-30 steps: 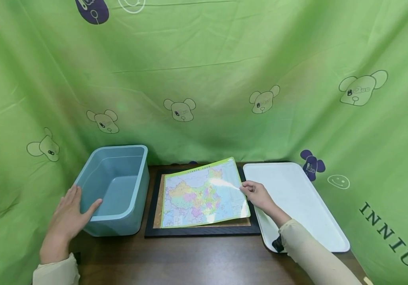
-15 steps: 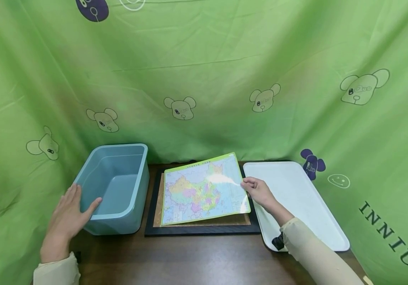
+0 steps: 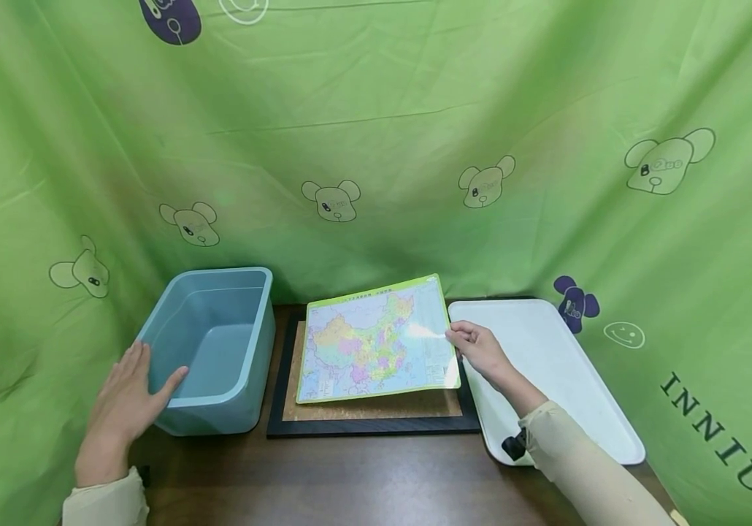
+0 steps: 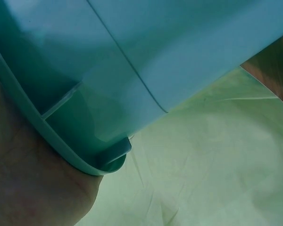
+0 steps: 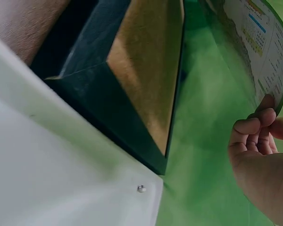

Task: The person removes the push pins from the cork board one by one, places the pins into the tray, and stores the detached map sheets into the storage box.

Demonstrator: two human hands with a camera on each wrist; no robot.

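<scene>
A glossy map sheet (image 3: pixel 356 351) with a yellow-green border hangs tilted over a black frame (image 3: pixel 376 427) with a brown inner board (image 3: pixel 363 411). My right hand (image 3: pixel 477 353) pinches the sheet's right edge between thumb and fingers; in the right wrist view the curled fingers (image 5: pixel 252 129) hold the sheet (image 5: pixel 269 52) above the frame. My left hand (image 3: pixel 123 398) rests on the near left rim of a blue plastic tub (image 3: pixel 259 365), fingers straight and thumb spread over the rim. In the left wrist view the palm (image 4: pixel 37 174) lies against the tub's rim (image 4: pixel 61 146).
A white tray (image 3: pixel 547 372) lies right of the frame, under my right forearm. The brown table (image 3: pixel 323 482) stretches in front. A green curtain (image 3: pixel 376 131) with cartoon heads stands behind and on both sides.
My right hand has lifted the map sheet higher and slightly away, so more of the brown board shows along the near side. The left hand and the tub have stayed in place.
</scene>
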